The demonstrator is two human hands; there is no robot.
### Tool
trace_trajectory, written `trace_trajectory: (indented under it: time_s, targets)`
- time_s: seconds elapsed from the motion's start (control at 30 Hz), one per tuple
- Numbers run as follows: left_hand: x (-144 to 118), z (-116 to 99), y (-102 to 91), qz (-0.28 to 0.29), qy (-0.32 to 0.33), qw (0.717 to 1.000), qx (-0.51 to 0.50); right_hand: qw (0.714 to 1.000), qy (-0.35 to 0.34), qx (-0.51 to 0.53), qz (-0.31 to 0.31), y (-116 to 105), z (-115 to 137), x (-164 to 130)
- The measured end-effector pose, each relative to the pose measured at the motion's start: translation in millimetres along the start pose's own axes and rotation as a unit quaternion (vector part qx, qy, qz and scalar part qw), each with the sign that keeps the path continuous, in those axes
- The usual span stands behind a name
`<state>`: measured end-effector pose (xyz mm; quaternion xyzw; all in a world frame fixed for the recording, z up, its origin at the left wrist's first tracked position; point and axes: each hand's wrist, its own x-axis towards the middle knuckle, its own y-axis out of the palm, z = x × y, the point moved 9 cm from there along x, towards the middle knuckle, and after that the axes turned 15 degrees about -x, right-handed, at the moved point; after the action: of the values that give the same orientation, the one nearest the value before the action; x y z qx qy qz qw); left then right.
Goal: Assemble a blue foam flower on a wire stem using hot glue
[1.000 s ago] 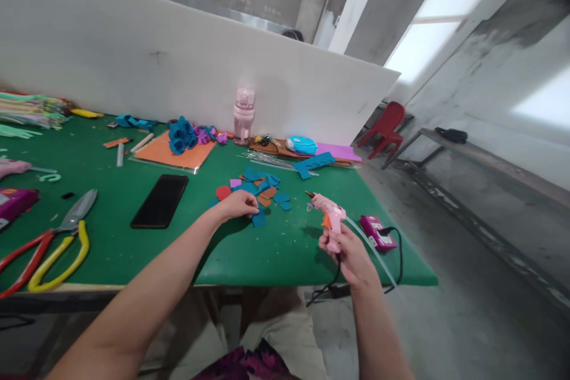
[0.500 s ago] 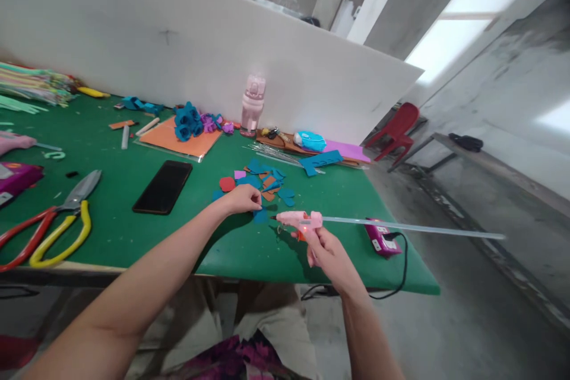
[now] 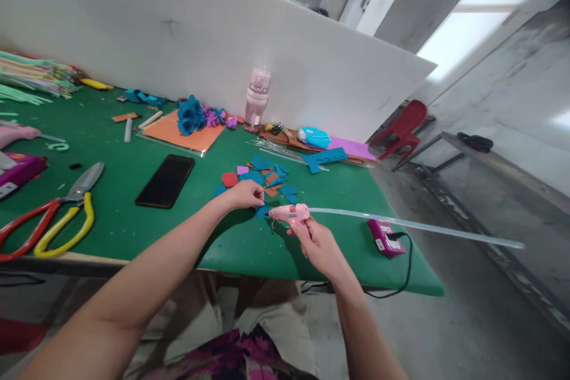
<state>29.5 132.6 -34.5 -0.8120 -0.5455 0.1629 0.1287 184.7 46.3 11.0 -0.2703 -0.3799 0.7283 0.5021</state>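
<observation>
My right hand (image 3: pixel 317 243) grips a pink glue gun (image 3: pixel 290 214) held sideways, nozzle pointing left, with a long clear glue stick (image 3: pixel 414 227) trailing out to the right. The nozzle sits next to a teal foam piece (image 3: pixel 262 212) on the green table (image 3: pixel 187 231). My left hand (image 3: pixel 246 194) pinches that teal piece at the near edge of a pile of teal, red, brown and purple foam cut-outs (image 3: pixel 262 175).
A black phone (image 3: pixel 165 180) lies left of the pile. Red- and yellow-handled shears (image 3: pixel 53 217) lie at the near left. A magenta plug box (image 3: pixel 385 237) with black cord sits at the right. Teal foam roses (image 3: pixel 189 116), an orange sheet and a pink bottle (image 3: pixel 257 98) stand by the white backboard.
My right hand turned the glue gun from upright to sideways and brought its nozzle left to the teal piece. My left hand stayed on the piece.
</observation>
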Motion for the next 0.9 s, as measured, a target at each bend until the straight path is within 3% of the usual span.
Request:
trace_trajectory:
  time_s: [0.3,0.9]
  targets:
    - [-1,0,-0.2,0.0,-0.007,1.0,0.005,0.998,-0.015,-0.067,-0.004,0,6,4]
    - [-1,-2,-1.0,-0.001,-0.003,1.0,0.026,0.996,-0.037,-0.079,-0.017,2,13,6]
